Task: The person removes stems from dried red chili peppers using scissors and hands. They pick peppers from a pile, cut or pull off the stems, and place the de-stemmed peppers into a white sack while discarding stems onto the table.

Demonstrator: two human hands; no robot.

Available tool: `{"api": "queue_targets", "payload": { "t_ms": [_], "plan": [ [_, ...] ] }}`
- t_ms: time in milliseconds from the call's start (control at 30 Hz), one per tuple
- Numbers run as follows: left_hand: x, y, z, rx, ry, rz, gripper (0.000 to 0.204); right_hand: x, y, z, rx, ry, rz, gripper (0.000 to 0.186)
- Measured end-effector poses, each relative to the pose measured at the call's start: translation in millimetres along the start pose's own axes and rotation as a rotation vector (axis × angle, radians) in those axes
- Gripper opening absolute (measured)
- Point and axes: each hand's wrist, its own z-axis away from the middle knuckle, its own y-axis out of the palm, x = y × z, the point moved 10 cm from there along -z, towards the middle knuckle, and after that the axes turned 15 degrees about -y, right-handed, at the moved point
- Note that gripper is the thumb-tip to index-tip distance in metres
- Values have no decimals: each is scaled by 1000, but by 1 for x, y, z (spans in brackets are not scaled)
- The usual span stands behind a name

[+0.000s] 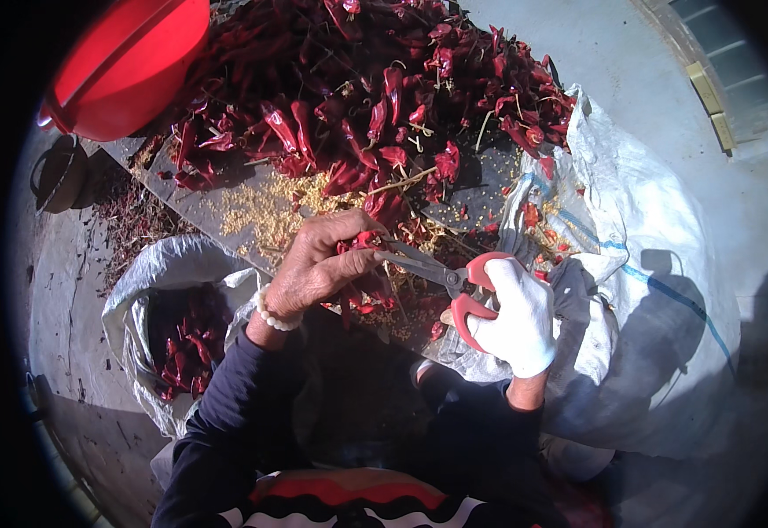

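Note:
My left hand [327, 260], bare with a pale bead bracelet at the wrist, pinches a dried red chili pepper [368, 241] between thumb and fingers. In my white-gloved right hand [518, 317] is a pair of scissors [470, 304] with red handles. Their blades point left and reach the pepper at my left fingertips; the blades stand slightly apart. Below my left hand lie red pepper pieces [371, 295], partly in shadow. Just beyond both hands rises a large heap of dried red peppers [384, 114].
Yellow seeds [269, 211] are scattered on the board before the heap. An open white sack [128, 308] with red peppers stands at left. To the right spreads a large white woven sack [657, 229] with blue stripes. A red basin [133, 70] and a dark basket [60, 174] are at far left.

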Motion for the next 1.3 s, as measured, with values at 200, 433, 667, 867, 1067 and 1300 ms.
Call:
{"api": "queue_targets", "payload": {
  "t_ms": [200,433,667,867,1067,1300],
  "plan": [
    [-2,1,2,-7,-46,-7,30,-5,9,3,41,79,-93,45],
    [-2,-5,1,-66,13,-188,20,-4,16,5,70,83,-65,46],
    [4,-8,2,-117,-6,-188,13,-3,24,7,123,214,3,52],
    [0,-11,2,-269,128,-523,19,5,24,7,78,203,43,50],
    [-16,-7,13,-518,264,-692,21,7,33,8,78,279,49,51],
    [-36,-13,22,-659,335,-702,22,-1,85,17,18,430,-514,41]
  ]
}}
